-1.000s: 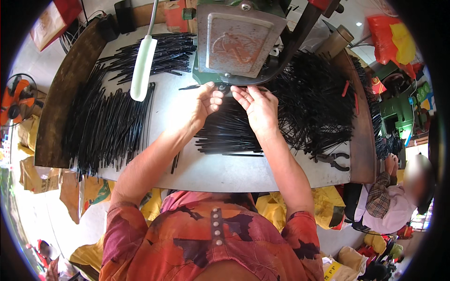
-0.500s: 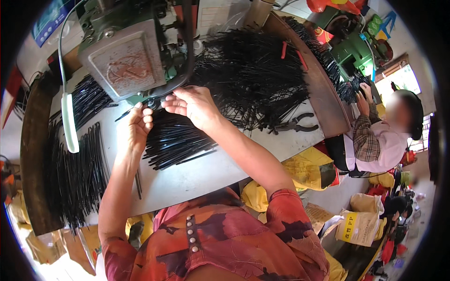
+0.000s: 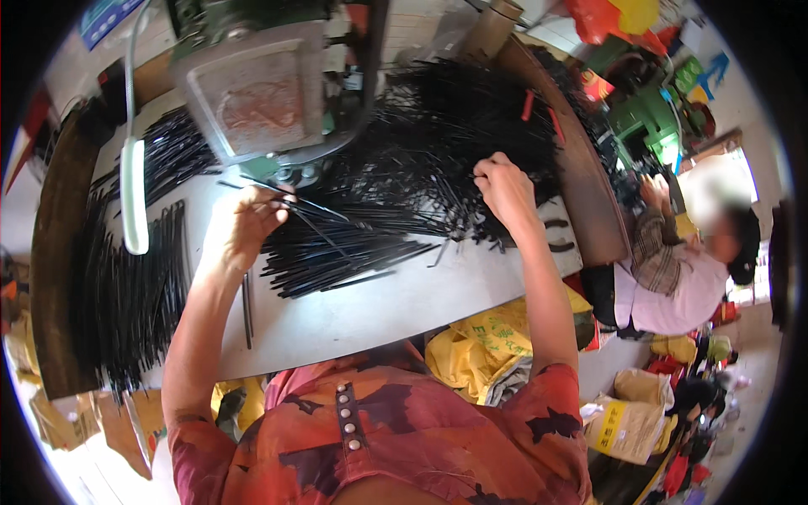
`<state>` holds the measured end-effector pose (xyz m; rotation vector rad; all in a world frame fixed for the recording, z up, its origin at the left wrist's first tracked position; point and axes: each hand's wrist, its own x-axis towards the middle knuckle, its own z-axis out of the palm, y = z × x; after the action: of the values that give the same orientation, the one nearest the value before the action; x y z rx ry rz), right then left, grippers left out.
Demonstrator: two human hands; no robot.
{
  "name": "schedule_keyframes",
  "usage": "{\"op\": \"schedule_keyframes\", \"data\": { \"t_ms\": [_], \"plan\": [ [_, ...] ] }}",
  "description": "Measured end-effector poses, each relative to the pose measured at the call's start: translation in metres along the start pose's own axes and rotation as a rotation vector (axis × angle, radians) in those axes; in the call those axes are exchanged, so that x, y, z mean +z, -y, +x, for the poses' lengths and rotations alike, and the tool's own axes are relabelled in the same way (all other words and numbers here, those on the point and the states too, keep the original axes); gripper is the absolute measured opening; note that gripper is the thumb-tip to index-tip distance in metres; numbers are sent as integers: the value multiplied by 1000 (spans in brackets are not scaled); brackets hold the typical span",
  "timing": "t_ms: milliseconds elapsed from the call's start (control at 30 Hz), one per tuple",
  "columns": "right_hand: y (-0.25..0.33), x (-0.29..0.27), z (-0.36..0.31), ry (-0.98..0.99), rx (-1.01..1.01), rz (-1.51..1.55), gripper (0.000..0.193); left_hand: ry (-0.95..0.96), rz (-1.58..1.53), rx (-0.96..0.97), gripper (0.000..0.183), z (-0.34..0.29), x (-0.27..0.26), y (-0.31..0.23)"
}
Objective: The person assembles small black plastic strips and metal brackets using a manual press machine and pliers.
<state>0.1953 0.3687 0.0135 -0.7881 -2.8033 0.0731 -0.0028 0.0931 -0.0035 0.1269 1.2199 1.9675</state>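
My left hand (image 3: 242,225) is closed on thin black rods (image 3: 316,204), which stick out past its fingertips just below the head of a green machine (image 3: 261,105). To the right, my right hand (image 3: 507,195) hovers at the edge of a large tangled pile of black rods (image 3: 471,109). Its fingers are pinched together; whether a rod is between them I cannot make out. Between my hands a fanned bundle of black rods (image 3: 337,252) lies on the pale metal tabletop (image 3: 337,324). Pliers (image 3: 559,247) lie beside my right wrist, partly covered by the arm.
More black rods (image 3: 139,290) lie in rows at the left, by the table's raised rim (image 3: 59,252). A white lamp (image 3: 135,202) hangs there. Two red handles (image 3: 528,105) show on the pile. Beyond the right rim a co-worker (image 3: 673,278) sits at another machine. Yellow sacks (image 3: 475,349) sit below the table.
My right hand has left the machine head and moved right to the pile. My left hand stays near the machine, with rods now showing in its fingers. The view has shifted slightly.
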Motion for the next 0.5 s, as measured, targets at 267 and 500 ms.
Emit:
{"op": "schedule_keyframes", "data": {
  "t_ms": [267, 500],
  "plan": [
    [85, -8, 8, -341, -567, -48, 17, -55, 154, 3, 4, -4, 1, 11],
    [147, 47, 25, 293, -224, 1155, 16, -54, 206, 45, 8, -11, 0, 11]
  ]
}}
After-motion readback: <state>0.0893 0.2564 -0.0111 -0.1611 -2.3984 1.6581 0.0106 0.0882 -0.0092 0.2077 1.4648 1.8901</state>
